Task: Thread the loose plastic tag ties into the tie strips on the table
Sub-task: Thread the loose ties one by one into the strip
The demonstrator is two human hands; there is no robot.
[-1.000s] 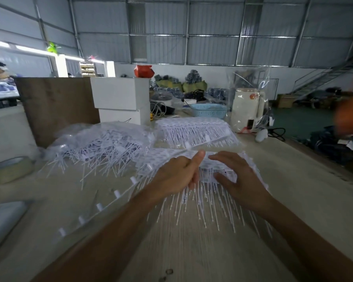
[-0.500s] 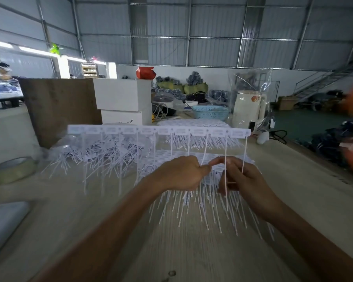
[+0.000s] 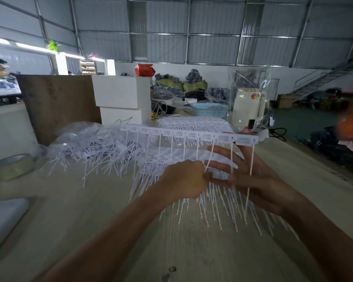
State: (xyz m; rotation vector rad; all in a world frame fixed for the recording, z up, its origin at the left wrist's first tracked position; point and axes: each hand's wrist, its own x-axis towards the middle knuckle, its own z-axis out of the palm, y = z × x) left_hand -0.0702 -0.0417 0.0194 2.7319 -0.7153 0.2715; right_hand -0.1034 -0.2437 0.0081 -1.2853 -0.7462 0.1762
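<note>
A white tie strip (image 3: pixel 192 135) hangs in the air above the table, its row of tag heads level and its thin tails pointing down. My left hand (image 3: pixel 183 180) pinches one tail near the strip's right part. My right hand (image 3: pixel 259 184) is just to the right with its fingers straight and spread, and two tails run down across it. Under both hands lies a stack of tie strips (image 3: pixel 167 159) on the wooden table (image 3: pixel 90 220). Loose tag ties (image 3: pixel 102 149) spill from a clear bag at the left. Another stack of strips (image 3: pixel 196 124) lies further back.
A tape roll (image 3: pixel 10 167) sits at the left edge. Behind the ties stand a brown board (image 3: pixel 57 104), two white boxes (image 3: pixel 120 94), a blue basket (image 3: pixel 210 109) and a white kettle (image 3: pixel 247 108). The table's right edge runs diagonally past my right arm.
The strip was lifted off the stack and stood upright in the air. It has since shifted right, and my right hand's fingers have gone from curled on the tails to spread straight.
</note>
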